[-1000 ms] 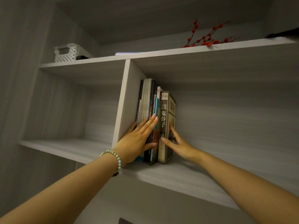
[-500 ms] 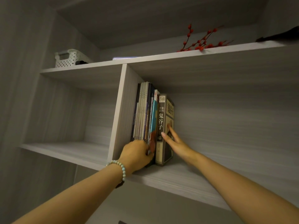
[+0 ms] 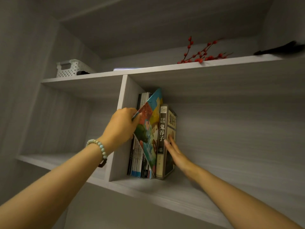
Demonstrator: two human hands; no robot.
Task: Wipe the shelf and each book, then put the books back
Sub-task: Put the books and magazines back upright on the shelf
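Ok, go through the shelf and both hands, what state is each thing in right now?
left hand: grips the colourful book's edge.
colourful book: tilted out of the row.
right hand: fingers straight, pressing the thick book.
thick book: upright.
thin books: upright, in a row.
white basket: upright on the top shelf.
red berry branch: lying flat.

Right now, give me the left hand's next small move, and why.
Probably draw the colourful book clear of the row with the left hand. It is tipped out at an angle in that hand's grip, its lower corner between the thin books and the thick book, which the right hand braces with straight fingers.
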